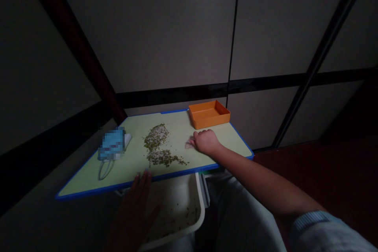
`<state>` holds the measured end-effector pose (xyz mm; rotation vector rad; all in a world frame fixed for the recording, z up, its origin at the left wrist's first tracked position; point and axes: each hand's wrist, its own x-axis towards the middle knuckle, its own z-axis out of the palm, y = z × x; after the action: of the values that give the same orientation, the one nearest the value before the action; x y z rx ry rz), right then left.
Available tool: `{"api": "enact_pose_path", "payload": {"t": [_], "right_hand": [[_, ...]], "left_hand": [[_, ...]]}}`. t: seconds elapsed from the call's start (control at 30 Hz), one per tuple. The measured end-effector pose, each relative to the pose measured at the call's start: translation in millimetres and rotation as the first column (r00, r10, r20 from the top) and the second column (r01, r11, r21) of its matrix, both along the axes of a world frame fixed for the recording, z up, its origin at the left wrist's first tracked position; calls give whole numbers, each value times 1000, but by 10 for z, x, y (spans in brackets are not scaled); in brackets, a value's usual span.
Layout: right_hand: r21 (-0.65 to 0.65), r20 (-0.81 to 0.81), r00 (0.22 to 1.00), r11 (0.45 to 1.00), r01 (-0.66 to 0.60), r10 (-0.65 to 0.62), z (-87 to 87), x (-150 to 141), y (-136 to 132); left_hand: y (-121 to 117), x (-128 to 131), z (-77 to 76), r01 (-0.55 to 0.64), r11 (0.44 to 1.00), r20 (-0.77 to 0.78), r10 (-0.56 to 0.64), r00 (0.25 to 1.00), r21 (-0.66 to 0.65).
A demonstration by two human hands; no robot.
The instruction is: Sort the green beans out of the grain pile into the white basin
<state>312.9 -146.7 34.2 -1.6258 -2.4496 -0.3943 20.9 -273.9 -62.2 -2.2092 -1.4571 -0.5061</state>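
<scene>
My right hand (206, 141) is closed in a fist on the pale yellow-green tabletop (180, 134), just in front of an orange tray (211, 120). A faint pinkish patch (189, 144) shows beside its fingers; whether it is something held or a mark on the table cannot be told. Left of it lie small green and pale grains (158, 136), spread in two joined heaps. My left hand (136, 208) is in shadow at the front edge, fingers stretched out, holding nothing visible. It is over the left side of a white bin (201, 208) with dark bits inside.
A blurred blue object (112, 143) with a cord loop (105, 169) lies at the table's left side. The table has a raised blue rim (177, 172). Tall grey cabinet panels (177, 39) stand close behind it. My legs (248, 212) are below the front edge.
</scene>
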Motion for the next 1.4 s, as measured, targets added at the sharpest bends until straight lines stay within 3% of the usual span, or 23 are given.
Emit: {"api": "enact_pose_path", "payload": {"t": [0.27, 0.83, 1.03, 1.4], "right_hand": [[-32, 55, 997, 998, -46, 48, 38, -91, 292], [-36, 119, 982, 989, -142, 145, 85, -357, 372], [-51, 133, 967, 976, -213, 218, 92, -420, 385], [-55, 211, 883, 907, -417, 419, 90, -273, 365]], "left_hand": [[-27, 20, 48, -8, 999, -43, 11, 999, 54], [-65, 97, 70, -17, 997, -28, 19, 999, 76], [-68, 107, 99, -23, 996, -55, 28, 998, 92], [-82, 83, 90, -19, 997, -63, 24, 998, 80]]}}
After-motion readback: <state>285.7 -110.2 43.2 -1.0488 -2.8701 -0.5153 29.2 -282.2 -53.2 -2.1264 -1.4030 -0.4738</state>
